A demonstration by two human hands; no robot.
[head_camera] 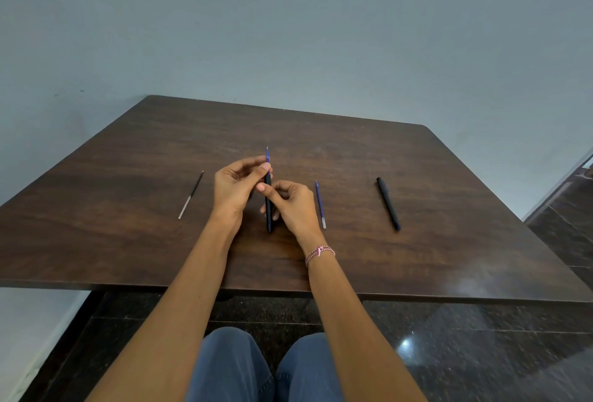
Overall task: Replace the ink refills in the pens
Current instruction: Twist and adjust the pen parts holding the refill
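Head view, centre of the frame: the black pen barrel [269,205] stands nearly along the picture's vertical, a blue refill [267,155] jutting from its upper end. The left hand [236,188] pinches that upper end with closed fingers; the right hand [293,207] grips the barrel lower down. Seating the refill probably means pushing straight down this axis, the left hand being nearer.
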